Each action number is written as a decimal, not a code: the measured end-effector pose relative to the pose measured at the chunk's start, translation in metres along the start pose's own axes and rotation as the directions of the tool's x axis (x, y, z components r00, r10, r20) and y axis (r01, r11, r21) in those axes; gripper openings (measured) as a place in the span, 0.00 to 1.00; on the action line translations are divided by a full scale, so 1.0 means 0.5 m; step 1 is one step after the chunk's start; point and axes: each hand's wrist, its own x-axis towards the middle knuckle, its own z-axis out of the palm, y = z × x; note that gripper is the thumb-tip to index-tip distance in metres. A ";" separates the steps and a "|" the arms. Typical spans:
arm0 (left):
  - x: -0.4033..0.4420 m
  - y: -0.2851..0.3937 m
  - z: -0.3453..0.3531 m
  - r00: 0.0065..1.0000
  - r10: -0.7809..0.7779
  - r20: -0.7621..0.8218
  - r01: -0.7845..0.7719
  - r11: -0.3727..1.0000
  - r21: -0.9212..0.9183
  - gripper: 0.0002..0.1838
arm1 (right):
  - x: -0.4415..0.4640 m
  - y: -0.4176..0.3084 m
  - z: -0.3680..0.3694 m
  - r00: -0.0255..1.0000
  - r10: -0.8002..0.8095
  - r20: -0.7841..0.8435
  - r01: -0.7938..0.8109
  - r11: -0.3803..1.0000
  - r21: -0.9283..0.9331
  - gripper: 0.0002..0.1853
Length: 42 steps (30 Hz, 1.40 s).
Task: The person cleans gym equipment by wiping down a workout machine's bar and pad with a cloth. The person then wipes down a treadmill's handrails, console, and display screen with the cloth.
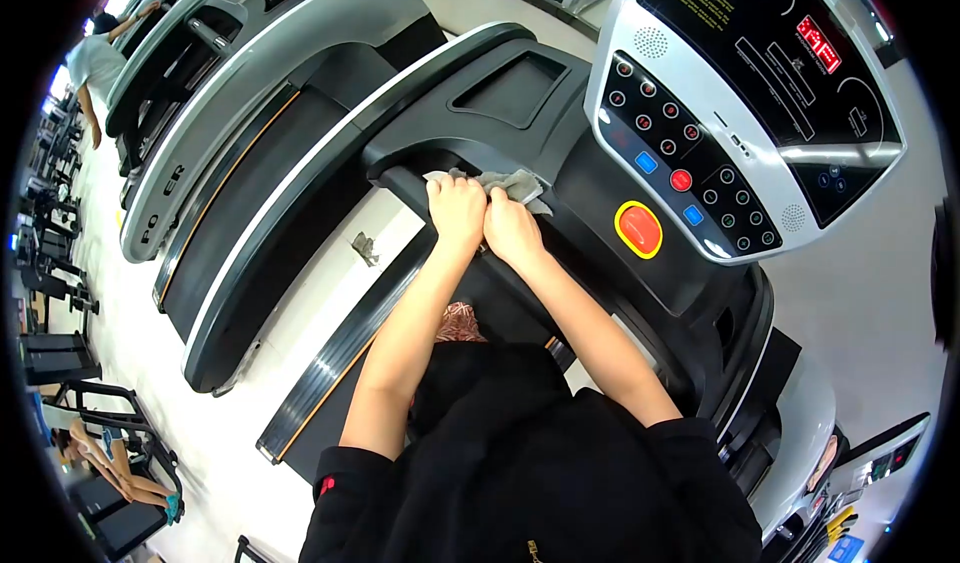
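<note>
A crumpled grey cloth lies over the front handlebar of a treadmill. My left hand is closed on the cloth's left part, fingers curled over the bar. Right beside it, my right hand is closed too, gripping the cloth with bent fingers. The two hands nearly touch, and part of the cloth is hidden under them. To their right is the red stop button in its yellow ring. Above that stands the console, its red display lit.
A second greyish rag lies on the white floor between machines. Another treadmill stands close on the left. A person in a light shirt is at the far upper left. The running belt lies below my arms.
</note>
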 end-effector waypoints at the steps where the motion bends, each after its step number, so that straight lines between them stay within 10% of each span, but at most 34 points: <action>1: -0.002 0.002 -0.002 0.999 0.031 -0.008 -0.031 1.000 0.004 0.07 | -0.008 0.004 -0.003 1.000 0.002 0.000 -0.002 1.000 0.027 0.12; 13: -0.095 0.207 -0.081 0.891 0.425 0.158 -0.373 0.885 -0.279 0.09 | -0.228 0.151 -0.103 0.995 0.101 -0.019 -0.101 0.995 0.008 0.12; 26: -0.024 0.090 -0.066 0.947 0.234 0.222 -0.209 0.969 -0.132 0.09 | -0.106 0.077 -0.040 0.999 0.000 0.054 -0.001 1.000 0.010 0.15; 42: -0.182 0.365 -0.125 0.757 0.608 0.239 -0.535 0.787 -0.307 0.08 | -0.383 0.252 -0.173 0.962 0.271 0.041 -0.272 0.962 0.032 0.11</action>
